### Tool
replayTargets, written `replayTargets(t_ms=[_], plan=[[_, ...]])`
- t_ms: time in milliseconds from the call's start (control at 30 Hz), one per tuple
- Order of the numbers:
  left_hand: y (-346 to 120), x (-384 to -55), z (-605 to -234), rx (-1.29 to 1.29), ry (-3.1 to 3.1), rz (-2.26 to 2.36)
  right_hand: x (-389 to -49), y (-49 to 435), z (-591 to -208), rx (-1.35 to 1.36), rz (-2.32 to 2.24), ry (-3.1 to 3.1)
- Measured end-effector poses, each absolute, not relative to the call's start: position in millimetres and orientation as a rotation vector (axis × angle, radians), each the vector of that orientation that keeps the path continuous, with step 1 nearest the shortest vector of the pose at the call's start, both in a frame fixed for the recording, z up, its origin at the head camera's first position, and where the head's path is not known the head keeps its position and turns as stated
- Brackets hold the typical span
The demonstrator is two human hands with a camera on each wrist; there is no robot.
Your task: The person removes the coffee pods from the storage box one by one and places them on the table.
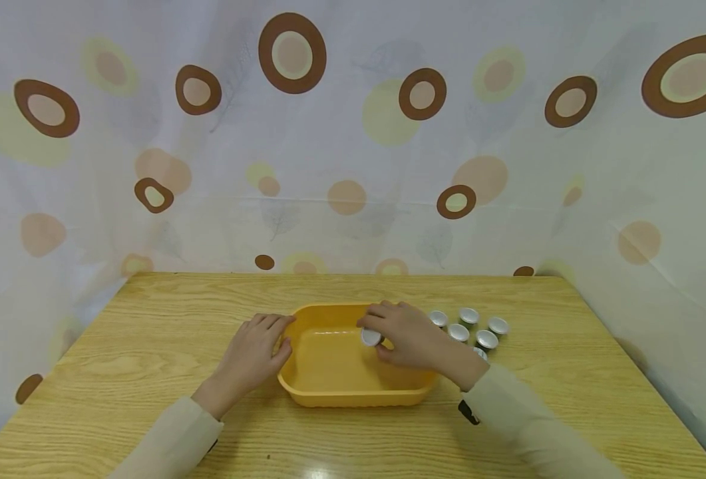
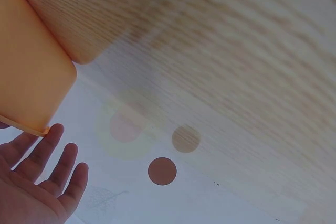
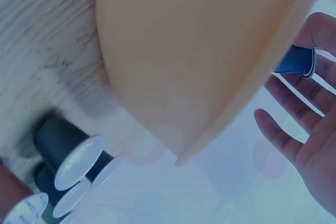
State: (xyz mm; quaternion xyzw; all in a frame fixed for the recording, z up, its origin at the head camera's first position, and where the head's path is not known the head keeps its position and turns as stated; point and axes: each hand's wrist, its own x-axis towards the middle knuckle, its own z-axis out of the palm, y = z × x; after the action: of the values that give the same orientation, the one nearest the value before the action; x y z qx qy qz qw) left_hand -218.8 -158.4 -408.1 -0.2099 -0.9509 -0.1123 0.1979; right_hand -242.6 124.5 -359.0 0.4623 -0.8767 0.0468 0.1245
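Observation:
A yellow plastic basin (image 1: 361,399) stands on the table. My left hand (image 1: 257,349) rests at its left rim; in the left wrist view the fingers (image 2: 44,153) are fairly straight, one touching the rim edge. Over the basin's right side, my right hand (image 1: 409,336) pinches a coffee capsule (image 1: 370,337) between thumb and fingers. Its white lid faces the head camera, and its body looks blue in the right wrist view, where the basin wall partly hides it. That capsule is tilted above the basin floor.
Several coffee capsules (image 1: 458,332) with white lids stand lid-up on the wooden table (image 1: 149,346), just right of the basin. From close by, the right wrist view shows a dark one (image 3: 60,140) and a reddish-brown one (image 3: 13,195). A patterned curtain (image 1: 341,140) surrounds the table's back and sides.

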Motion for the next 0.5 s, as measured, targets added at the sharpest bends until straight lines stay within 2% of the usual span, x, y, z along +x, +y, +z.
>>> replayTargets(t_ms=[500], plan=[[-159.0,-219.6,-408.9,-0.591,-2.652,-0.31,-249.2,158.5,-353.4,1.206,0.213,-2.576]])
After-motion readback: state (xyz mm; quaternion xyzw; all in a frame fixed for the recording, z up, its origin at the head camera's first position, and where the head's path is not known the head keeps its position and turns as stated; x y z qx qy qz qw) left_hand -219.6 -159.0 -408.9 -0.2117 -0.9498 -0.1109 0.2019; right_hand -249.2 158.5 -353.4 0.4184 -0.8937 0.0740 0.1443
